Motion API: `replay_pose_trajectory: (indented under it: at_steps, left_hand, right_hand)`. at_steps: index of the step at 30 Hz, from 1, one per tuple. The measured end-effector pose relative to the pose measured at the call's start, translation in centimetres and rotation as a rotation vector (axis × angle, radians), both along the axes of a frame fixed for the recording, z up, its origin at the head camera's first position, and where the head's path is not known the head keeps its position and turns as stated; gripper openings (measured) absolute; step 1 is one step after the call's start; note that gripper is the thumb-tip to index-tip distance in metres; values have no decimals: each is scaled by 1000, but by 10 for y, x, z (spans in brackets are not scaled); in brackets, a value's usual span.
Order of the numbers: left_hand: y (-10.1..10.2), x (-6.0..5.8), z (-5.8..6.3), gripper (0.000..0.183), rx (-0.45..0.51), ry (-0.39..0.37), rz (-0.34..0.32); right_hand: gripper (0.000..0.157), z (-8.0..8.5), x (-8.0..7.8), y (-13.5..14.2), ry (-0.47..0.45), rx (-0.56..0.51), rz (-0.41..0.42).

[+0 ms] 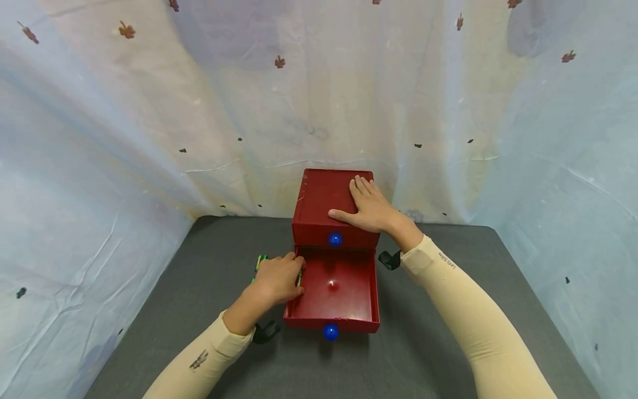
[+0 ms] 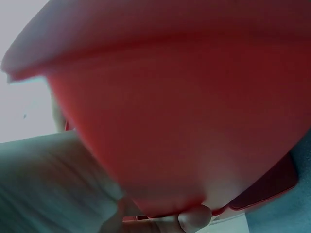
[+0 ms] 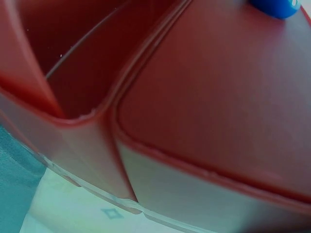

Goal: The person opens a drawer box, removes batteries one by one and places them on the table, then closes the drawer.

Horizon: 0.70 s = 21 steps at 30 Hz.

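A red two-drawer box [image 1: 324,194] stands on the table, its lower drawer [image 1: 334,288] pulled out toward me. Over that drawer's left rim, my left hand [image 1: 276,280] has its fingers and thumb bent. A sliver of a small green-and-yellow thing [image 1: 300,277] shows between them; most of it is hidden. In the left wrist view, the red drawer wall [image 2: 184,111] fills the picture and fingertips [image 2: 194,218] show at its lower edge. My right hand [image 1: 371,210] rests flat on the box top, fingers spread. The upper drawer, with a blue knob [image 1: 335,240], is closed.
Left of the drawer, partly behind my left hand, lie small green things [image 1: 261,260]. Another blue knob [image 1: 331,332] sticks out from the lower drawer's front. A pale curtain [image 1: 239,111] hangs behind and beside the dark grey table [image 1: 413,343].
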<state>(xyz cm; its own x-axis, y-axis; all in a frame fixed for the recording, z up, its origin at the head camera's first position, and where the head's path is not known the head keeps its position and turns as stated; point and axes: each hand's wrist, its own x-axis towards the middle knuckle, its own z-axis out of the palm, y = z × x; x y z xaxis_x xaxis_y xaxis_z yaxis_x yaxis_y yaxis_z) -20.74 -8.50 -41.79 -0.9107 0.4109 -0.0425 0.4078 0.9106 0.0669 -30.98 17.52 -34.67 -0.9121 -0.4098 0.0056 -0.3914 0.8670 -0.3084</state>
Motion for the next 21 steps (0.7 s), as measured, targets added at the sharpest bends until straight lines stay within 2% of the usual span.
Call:
replay_pose_trajectory:
  at_steps: [8,21]
  left_hand:
    - [4,-1,0,45,-45,19,14]
    - [7,3,3,46,-84,23,21]
  right_hand:
    - [110,0,0,0,6,-2,4]
    - [110,0,0,0,-1,-1,4]
